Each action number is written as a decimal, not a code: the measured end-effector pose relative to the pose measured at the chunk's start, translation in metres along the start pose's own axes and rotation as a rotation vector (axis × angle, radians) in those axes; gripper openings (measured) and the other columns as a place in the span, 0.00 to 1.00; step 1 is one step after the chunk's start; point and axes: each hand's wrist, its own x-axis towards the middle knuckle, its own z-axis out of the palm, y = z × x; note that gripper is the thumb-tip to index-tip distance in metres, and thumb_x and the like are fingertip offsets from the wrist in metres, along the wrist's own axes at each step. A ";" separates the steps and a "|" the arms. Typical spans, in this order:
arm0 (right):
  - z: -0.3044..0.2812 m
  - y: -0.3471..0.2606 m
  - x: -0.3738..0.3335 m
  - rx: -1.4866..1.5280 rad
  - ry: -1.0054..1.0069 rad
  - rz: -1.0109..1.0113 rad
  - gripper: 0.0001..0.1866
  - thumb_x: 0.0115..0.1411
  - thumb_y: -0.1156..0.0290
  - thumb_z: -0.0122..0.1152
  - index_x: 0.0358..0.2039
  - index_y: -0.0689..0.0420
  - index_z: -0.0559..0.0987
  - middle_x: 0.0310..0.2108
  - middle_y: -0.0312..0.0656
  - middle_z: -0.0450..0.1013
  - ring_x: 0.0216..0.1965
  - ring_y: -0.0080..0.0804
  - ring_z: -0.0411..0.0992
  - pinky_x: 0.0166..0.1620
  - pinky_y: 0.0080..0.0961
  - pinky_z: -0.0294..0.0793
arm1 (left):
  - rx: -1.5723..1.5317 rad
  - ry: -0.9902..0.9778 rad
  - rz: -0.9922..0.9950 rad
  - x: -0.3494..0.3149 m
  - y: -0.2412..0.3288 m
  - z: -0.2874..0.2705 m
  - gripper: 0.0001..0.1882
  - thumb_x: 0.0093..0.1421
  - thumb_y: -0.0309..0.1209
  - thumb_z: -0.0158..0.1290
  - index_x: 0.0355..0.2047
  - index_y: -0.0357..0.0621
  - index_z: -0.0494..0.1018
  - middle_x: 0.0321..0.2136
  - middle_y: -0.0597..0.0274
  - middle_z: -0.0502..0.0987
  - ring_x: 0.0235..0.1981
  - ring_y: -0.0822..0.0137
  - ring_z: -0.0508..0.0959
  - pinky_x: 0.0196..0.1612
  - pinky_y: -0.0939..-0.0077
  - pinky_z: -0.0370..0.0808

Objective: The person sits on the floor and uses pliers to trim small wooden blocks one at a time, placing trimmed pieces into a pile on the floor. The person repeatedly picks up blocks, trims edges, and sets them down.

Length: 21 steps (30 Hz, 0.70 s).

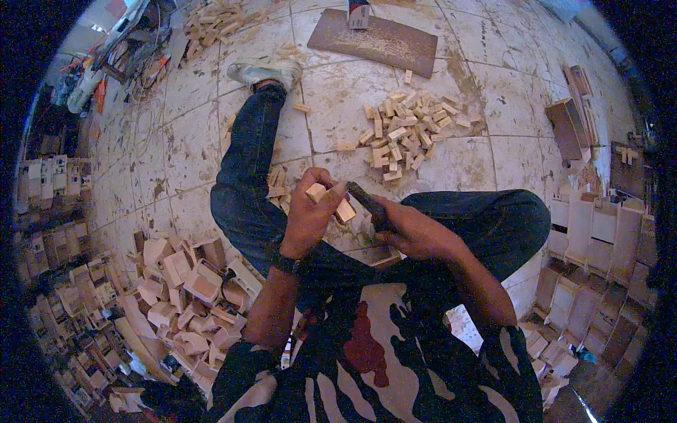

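Note:
My left hand [309, 217] is closed around a small pale wooden block [345, 211], whose end sticks out past the fingers over my lap. Another pale wood face shows between thumb and fingers; whether it belongs to the same piece I cannot tell. In my right hand [422, 233] is a dark, narrow bar-shaped tool [367, 202], its rough-looking far end touching or very close to the block by my left fingertips. Its exact kind is unclear. Ahead, on the tiled floor, lies a heap of similar small wooden blocks [405, 134].
A brown board [374, 44] covered with wood dust lies farther off. Larger cut wood pieces [194, 282] are piled at my left. Stacked wooden parts [599, 233] line the right side, and tools with cables [120, 56] lie far left. My legs frame the work area.

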 end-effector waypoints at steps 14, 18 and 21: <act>0.023 0.001 0.007 -0.039 0.145 0.187 0.25 0.54 0.77 0.52 0.54 0.59 0.61 0.40 0.56 0.71 0.43 0.55 0.70 0.45 0.41 0.69 | -0.141 0.071 -0.087 -0.001 -0.012 0.008 0.07 0.59 0.27 0.52 0.33 0.45 0.64 0.24 0.68 0.72 0.24 0.78 0.72 0.24 0.81 0.72; 0.036 0.011 0.012 -0.102 0.249 0.139 0.24 0.53 0.78 0.52 0.52 0.59 0.63 0.41 0.56 0.70 0.43 0.57 0.69 0.44 0.43 0.68 | -0.132 0.177 -0.089 -0.001 -0.016 0.013 0.07 0.59 0.28 0.52 0.35 0.45 0.65 0.24 0.67 0.72 0.23 0.77 0.72 0.22 0.81 0.72; 0.044 0.020 0.015 -0.220 0.340 0.099 0.23 0.52 0.79 0.51 0.51 0.60 0.63 0.41 0.56 0.69 0.44 0.57 0.68 0.44 0.44 0.68 | -0.138 0.209 -0.093 -0.003 -0.016 0.015 0.08 0.59 0.28 0.52 0.36 0.44 0.65 0.25 0.65 0.73 0.22 0.76 0.73 0.21 0.82 0.71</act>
